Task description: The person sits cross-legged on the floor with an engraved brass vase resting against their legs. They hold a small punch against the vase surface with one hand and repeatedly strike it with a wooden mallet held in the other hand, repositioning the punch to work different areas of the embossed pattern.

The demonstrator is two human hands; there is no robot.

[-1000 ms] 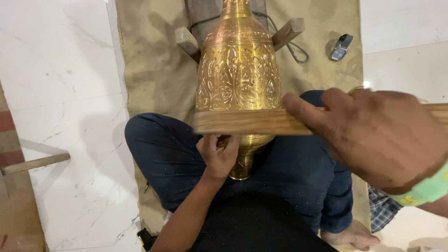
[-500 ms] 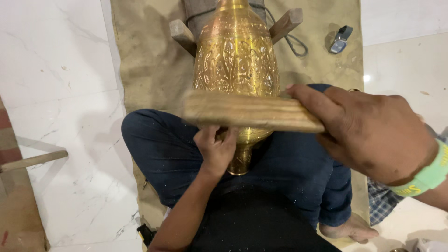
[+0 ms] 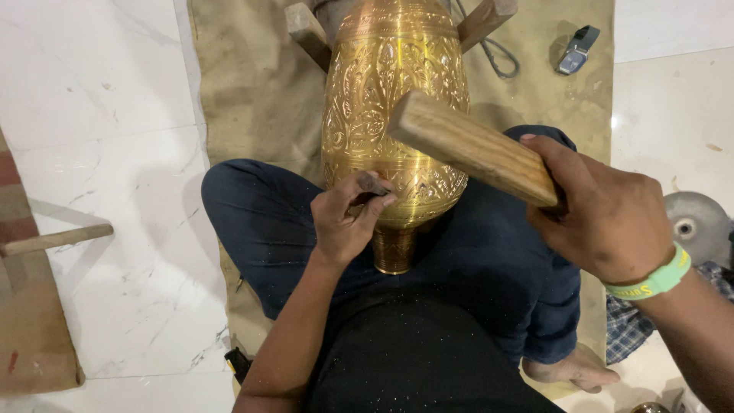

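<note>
White marble floor (image 3: 99, 92) filled the frame; a tan cloth mat (image 3: 252, 92) ran down the middle, with the person sitting cross-legged on it in dark trousers.

Engraved brass vase (image 3: 394, 115) lay lengthwise at centre frame, neck toward the top, foot resting in the lap, body propped between two wooden supports (image 3: 306, 30) at the upper edge.

Wooden mallet block (image 3: 474, 149) was angled across the vase from right of centre, its free end up over the vase's right flank, apart from the metal.

Right hand (image 3: 604, 218), right of frame, was clenched around the block's lower end; green wristband (image 3: 650, 279) on the wrist.

Left hand (image 3: 348, 218), centre, pinched a small dark punch (image 3: 375, 186) with its tip against the lower band of the vase.

Extras: grey disc (image 3: 699, 222) at the right edge, small dark device (image 3: 577, 50) on the mat upper right, wooden stick (image 3: 53, 239) at left.

Judgement: chasing step in progress, mallet lifted between strikes. Next move would call for a short square blow onto the punch head, tip kept seated on the pattern line, vase steady in the lap. Glancing hit risked skidding the punch across the finish.
</note>
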